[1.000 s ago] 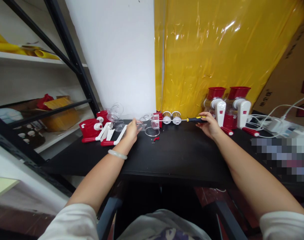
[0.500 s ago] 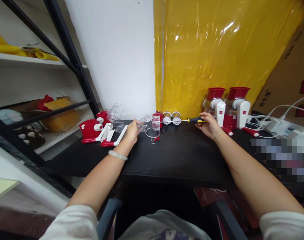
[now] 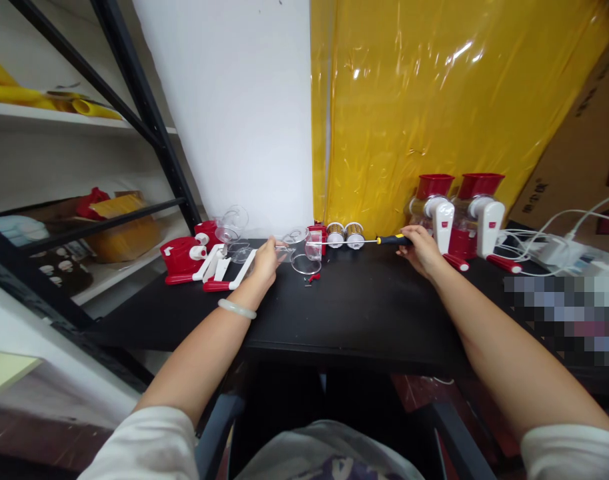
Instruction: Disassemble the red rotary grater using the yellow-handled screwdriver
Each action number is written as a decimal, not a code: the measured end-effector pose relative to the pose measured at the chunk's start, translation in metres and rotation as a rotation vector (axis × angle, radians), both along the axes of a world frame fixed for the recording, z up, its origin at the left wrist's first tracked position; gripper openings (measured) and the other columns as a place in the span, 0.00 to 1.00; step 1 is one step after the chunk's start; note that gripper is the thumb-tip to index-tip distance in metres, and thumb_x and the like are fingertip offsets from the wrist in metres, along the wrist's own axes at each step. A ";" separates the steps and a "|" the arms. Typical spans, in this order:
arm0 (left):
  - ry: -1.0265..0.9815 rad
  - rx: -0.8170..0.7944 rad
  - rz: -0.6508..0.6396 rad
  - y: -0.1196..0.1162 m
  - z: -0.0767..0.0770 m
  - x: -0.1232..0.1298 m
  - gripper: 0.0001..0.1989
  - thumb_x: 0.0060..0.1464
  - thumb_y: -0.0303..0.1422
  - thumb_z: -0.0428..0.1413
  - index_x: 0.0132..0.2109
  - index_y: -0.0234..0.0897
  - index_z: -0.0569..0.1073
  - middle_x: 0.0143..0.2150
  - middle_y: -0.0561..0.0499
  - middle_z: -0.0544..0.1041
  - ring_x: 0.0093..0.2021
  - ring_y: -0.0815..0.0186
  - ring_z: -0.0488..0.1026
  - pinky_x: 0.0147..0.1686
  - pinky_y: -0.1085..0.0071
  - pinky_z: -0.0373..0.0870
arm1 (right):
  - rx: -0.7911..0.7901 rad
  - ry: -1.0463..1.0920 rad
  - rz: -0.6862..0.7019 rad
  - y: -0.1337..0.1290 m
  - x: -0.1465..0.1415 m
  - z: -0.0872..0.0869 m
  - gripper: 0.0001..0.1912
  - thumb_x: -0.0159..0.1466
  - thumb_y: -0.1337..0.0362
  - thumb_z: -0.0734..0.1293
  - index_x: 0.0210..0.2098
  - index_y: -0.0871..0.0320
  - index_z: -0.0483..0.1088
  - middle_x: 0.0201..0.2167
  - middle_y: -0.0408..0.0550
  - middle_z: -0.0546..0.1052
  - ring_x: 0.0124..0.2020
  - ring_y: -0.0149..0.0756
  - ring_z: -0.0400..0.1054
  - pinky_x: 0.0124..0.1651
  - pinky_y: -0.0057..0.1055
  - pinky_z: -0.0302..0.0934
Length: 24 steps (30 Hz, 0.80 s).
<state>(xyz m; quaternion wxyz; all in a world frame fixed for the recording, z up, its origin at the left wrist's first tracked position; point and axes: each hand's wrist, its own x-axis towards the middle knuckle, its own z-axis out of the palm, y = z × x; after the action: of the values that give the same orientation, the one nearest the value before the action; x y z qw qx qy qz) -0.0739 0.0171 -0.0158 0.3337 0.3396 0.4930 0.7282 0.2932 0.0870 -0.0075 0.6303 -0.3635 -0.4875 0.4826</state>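
Observation:
My right hand is closed round the yellow and black handle of a long-shafted screwdriver. Its shaft points left, level, into a clear plastic housing whose round rim faces me. My left hand grips the left side of this housing; the exact place where the tip meets it cannot be made out. Just in front of the housing lie a small red part and tiny screws. Beside my left hand rests a white crank handle with a red grip.
Red bases, more cranks and clear housings stand at the left. Two grater drums sit at the back. Assembled red-and-white graters and white cables are at the right. A black shelf frame borders the table.
Both hands keep nearly the same place, holding the screwdriver and the clear housing. The screwdriver handle has turned slightly, with its yellow and black areas showing differently. The view has shifted a little.

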 end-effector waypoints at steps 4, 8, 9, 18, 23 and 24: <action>-0.004 -0.008 0.002 -0.001 0.001 0.001 0.21 0.50 0.51 0.62 0.28 0.36 0.72 0.39 0.44 0.78 0.44 0.60 0.74 0.44 0.64 0.76 | 0.013 0.059 0.078 -0.003 0.002 0.003 0.18 0.47 0.60 0.74 0.34 0.51 0.65 0.23 0.35 0.71 0.20 0.28 0.65 0.24 0.27 0.66; -0.014 -0.022 0.002 -0.001 0.002 0.002 0.19 0.53 0.49 0.61 0.28 0.36 0.72 0.38 0.45 0.77 0.43 0.61 0.74 0.44 0.64 0.76 | -0.015 -0.084 0.039 0.001 0.004 0.001 0.21 0.57 0.41 0.68 0.29 0.53 0.65 0.13 0.37 0.62 0.12 0.29 0.54 0.14 0.27 0.49; -0.017 -0.027 0.008 -0.001 0.003 0.002 0.19 0.54 0.48 0.60 0.28 0.36 0.72 0.38 0.45 0.77 0.44 0.61 0.74 0.44 0.65 0.76 | -0.013 -0.126 0.018 0.002 0.004 0.000 0.24 0.58 0.38 0.66 0.27 0.53 0.64 0.11 0.35 0.58 0.10 0.28 0.50 0.13 0.28 0.46; -0.011 -0.024 0.011 0.000 0.002 0.001 0.18 0.54 0.48 0.59 0.28 0.37 0.72 0.38 0.45 0.78 0.43 0.61 0.75 0.42 0.67 0.76 | 0.057 0.014 0.108 -0.005 0.004 0.004 0.17 0.48 0.59 0.72 0.35 0.50 0.63 0.23 0.36 0.67 0.19 0.28 0.61 0.20 0.25 0.57; -0.012 -0.019 0.007 0.000 0.001 0.001 0.19 0.52 0.49 0.61 0.28 0.37 0.72 0.38 0.45 0.78 0.43 0.60 0.75 0.43 0.66 0.76 | 0.003 -0.054 0.099 -0.002 0.005 0.003 0.22 0.54 0.41 0.68 0.32 0.52 0.64 0.19 0.39 0.68 0.16 0.30 0.62 0.17 0.28 0.55; -0.016 -0.020 0.010 0.000 0.002 0.001 0.19 0.52 0.49 0.61 0.28 0.37 0.72 0.38 0.45 0.78 0.43 0.61 0.75 0.43 0.66 0.76 | -0.019 -0.086 0.081 0.000 0.005 0.002 0.25 0.56 0.37 0.66 0.31 0.52 0.64 0.15 0.37 0.64 0.13 0.29 0.57 0.15 0.27 0.51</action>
<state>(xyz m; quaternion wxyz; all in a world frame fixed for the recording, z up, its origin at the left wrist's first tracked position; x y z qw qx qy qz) -0.0732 0.0166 -0.0141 0.3373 0.3280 0.4991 0.7277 0.2985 0.0869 -0.0054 0.5852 -0.3699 -0.5239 0.4963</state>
